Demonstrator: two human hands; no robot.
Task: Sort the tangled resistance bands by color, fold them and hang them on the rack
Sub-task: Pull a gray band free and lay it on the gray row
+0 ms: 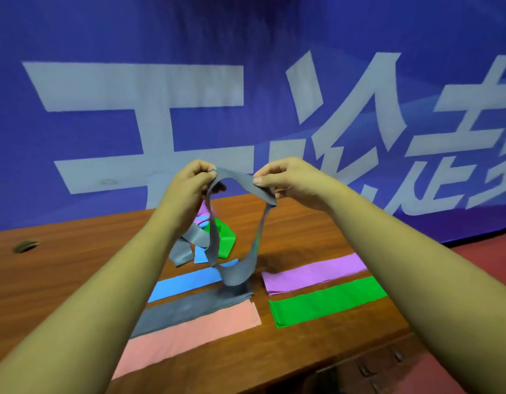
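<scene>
Desk (75, 265): far edge butts against the blue banner (274, 38). The right edge drops to red floor (487, 257), and the near edge has drawer handles (365, 368) at lower right. Cable hole (25, 246) sits near the far-left corner. Most bare wood is on the left, between that hole and the folded strips. A narrower bare lane runs down the middle between the two groups of strips.

Both grips are raised above the desk, in front of the banner, close together but not touching.
- Left grip (189, 180): fingers curled, thumb and fingertips pinching one end of the grey band (237, 177).
- Right grip (285, 177): same pinch on the other end, thumb on top.

The grey band spans the short gap between the grips, then hangs in two twisted strands. Its bottom loop sags onto the desk directly below the grips, landing on the right ends of the blue strip (186, 282) and grey strip (189, 308).

Folded strips lie flat:
- Left group, far to near: blue strip, grey strip, pink strip (195, 334), side by side.
- Right group: purple strip (314, 271), then green strip (325, 300) nearer, a thin gap between them.

Tangled pile (220, 240) (green, grey, blue, purple) sits behind the hanging strands, beyond the blue strip. Can't tell whether the pile's grey piece belongs to the held band.
</scene>
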